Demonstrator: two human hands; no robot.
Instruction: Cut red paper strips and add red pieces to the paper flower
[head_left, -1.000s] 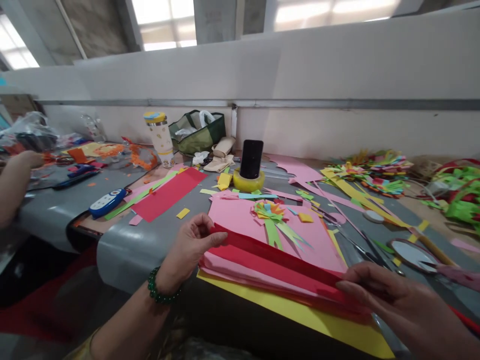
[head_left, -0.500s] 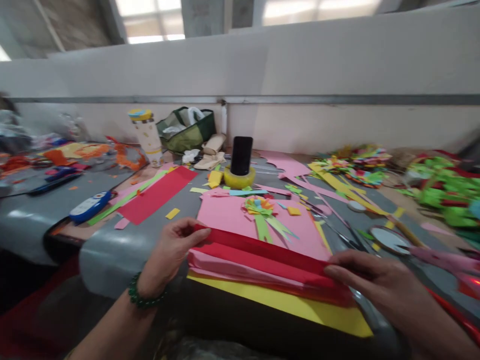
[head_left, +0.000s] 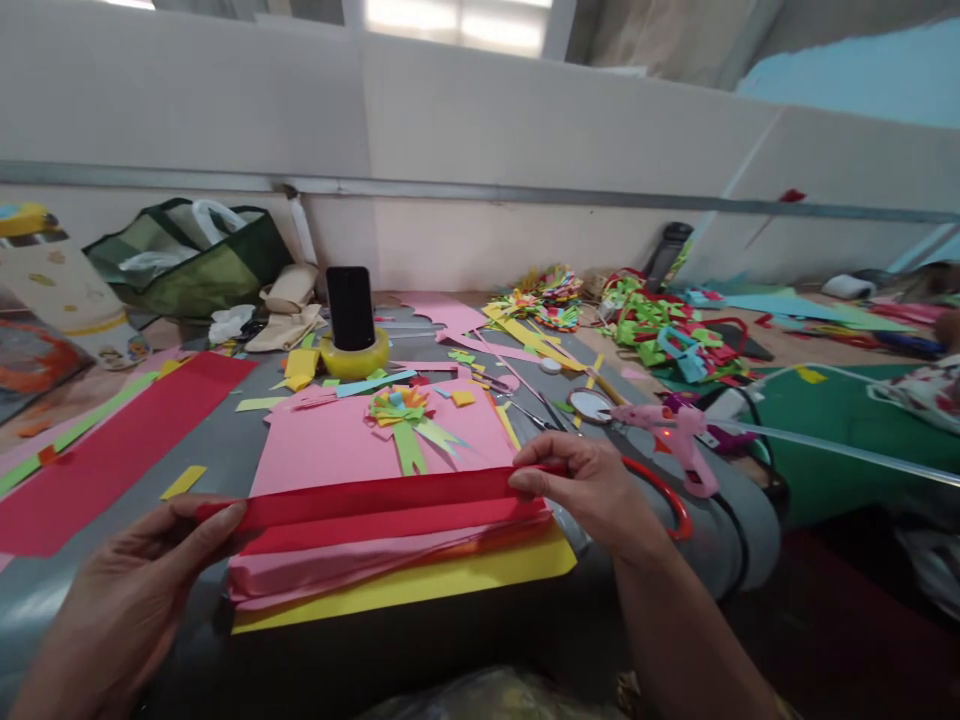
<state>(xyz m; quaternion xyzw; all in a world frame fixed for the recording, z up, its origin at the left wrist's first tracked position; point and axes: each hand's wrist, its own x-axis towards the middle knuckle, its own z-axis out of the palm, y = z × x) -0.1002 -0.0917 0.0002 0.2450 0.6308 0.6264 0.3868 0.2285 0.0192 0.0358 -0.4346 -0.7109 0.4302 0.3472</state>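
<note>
A long folded red paper strip is stretched between my two hands. My left hand pinches its left end between thumb and fingers, and my right hand pinches the right end. Right below the strip lie folded pink paper and a yellow sheet at the table's front edge. Behind it, a paper rosette with green tails rests on a pink sheet.
A phone stands in a yellow tape roll. A pink glue gun and red-handled scissors lie at the right. Green paper pieces, a bag and a bottle stand farther back.
The view has turned to the right, bringing the glue gun fully into sight. The red strip stays pinched in both hands, and its tilt in view has changed.
</note>
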